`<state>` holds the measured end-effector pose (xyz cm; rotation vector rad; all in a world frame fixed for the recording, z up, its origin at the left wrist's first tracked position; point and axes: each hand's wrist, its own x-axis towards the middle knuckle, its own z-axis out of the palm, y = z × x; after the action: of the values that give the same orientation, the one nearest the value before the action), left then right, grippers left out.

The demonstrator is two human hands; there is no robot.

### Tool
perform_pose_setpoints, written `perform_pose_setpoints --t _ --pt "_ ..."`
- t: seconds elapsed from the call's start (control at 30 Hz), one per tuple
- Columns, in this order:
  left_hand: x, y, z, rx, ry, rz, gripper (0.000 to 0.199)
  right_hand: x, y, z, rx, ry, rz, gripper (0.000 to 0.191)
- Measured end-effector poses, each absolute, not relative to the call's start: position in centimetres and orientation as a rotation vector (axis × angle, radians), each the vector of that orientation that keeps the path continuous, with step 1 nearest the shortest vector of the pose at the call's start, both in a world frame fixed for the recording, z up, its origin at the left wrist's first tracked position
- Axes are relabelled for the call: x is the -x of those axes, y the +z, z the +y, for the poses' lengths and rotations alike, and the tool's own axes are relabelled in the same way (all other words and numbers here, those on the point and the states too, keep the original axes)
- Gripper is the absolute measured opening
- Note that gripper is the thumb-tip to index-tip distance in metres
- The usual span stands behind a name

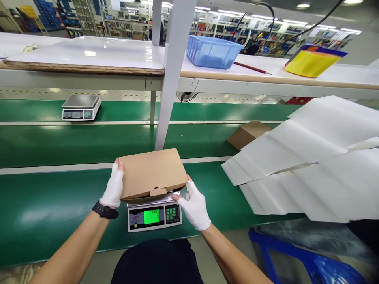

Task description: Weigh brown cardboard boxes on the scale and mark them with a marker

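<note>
A flat brown cardboard box (152, 172) rests on a small digital scale (154, 215) whose green display is lit. My left hand (114, 187), in a white fingerless glove with a black watch at the wrist, grips the box's left edge. My right hand (194, 205), also gloved, holds the box's right front corner. The scale stands on the near green conveyor belt (53, 205), right in front of me.
Large white paper sheets (310, 169) lie spread on the belt to the right, half covering another brown box (247, 134). A second scale (81, 107) stands far left. A white post (170, 75) rises behind the box. On the shelf sit a blue bin (213, 51) and a yellow container (310, 61). A blue crate (296, 256) is low right.
</note>
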<state>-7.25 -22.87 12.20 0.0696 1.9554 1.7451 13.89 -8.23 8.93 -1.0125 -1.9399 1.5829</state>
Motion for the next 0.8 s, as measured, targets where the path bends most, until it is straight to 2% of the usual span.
perform_pose_setpoints --t 0.23,0.43,0.57,0.63,0.7,0.8 --pt "7.6 12.0 -22.8 -0.019 1.757 1.920 0.086 -12.8 7.4 -8.7 1.076 1.476 -1.800 0.085" --pt "7.8 11.5 -23.0 -0.070 1.733 1.921 0.087 -11.5 8.6 -9.2 1.145 1.476 -1.739 0.083" --pt "8.0 11.3 -23.2 -0.118 1.665 1.964 0.085 -11.6 9.5 -8.7 1.194 1.289 -1.906 0.087" --pt "8.5 11.5 -23.2 -0.182 1.560 2.135 0.087 -12.2 9.8 -8.6 1.164 1.106 -1.966 0.089" --pt "9.5 11.9 -22.9 -0.438 1.407 2.466 0.088 -12.9 10.0 -8.9 1.092 0.968 -1.965 0.080" --pt "11.7 13.0 -21.6 -1.146 0.992 2.784 0.073 -13.3 10.3 -9.9 1.018 1.075 -2.040 0.047"
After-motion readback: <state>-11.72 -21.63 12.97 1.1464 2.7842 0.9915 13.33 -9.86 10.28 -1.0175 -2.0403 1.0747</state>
